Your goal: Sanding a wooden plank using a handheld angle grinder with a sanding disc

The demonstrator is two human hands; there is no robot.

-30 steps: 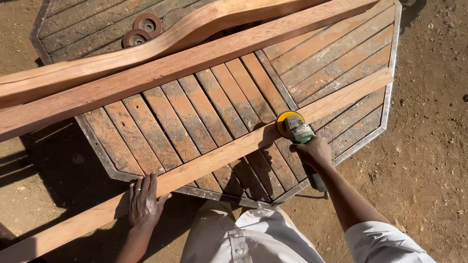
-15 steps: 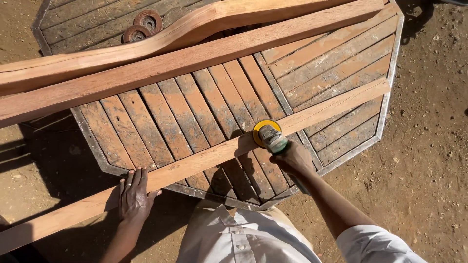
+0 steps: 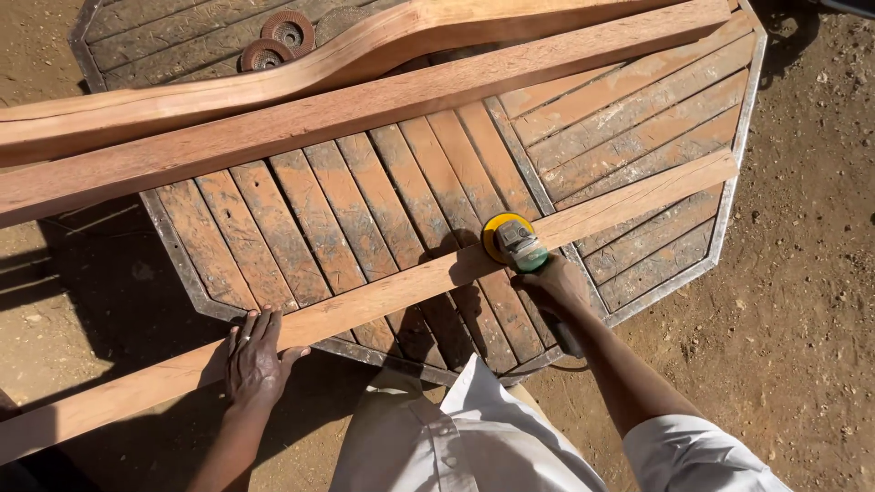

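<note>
Moved since the earlier frames: the angle grinder (image 3: 521, 248) with its yellow sanding disc has travelled along the long timber strip (image 3: 383, 296) toward 8 o'clock, from near the strip's far third to about its middle; the left hand (image 3: 255, 357) has kept its post on the near stretch. Reading: the pass is working down the strip toward the person, the portion at 2 o'clock looking paler. Grip, right hand (image 3: 558, 284): fingers wrapped closed around the grinder's body, disc flat on the strip's upper face. Grip, left hand: palm down, fingers straight and close together, pressing the strip, not clasping it. Strip: lies diagonally from 8 o'clock to 2 o'clock across the slatted octagonal tabletop (image 3: 365, 210), overhanging its near edge. Further out, at 11 to 12 o'clock: a straight wooden beam (image 3: 319, 123) and a curved wooden piece (image 3: 301, 77), both across the tabletop; two rust-brown abrasive discs (image 3: 278, 41) beyond them. Ground: bare dirt (image 3: 802, 228).
</note>
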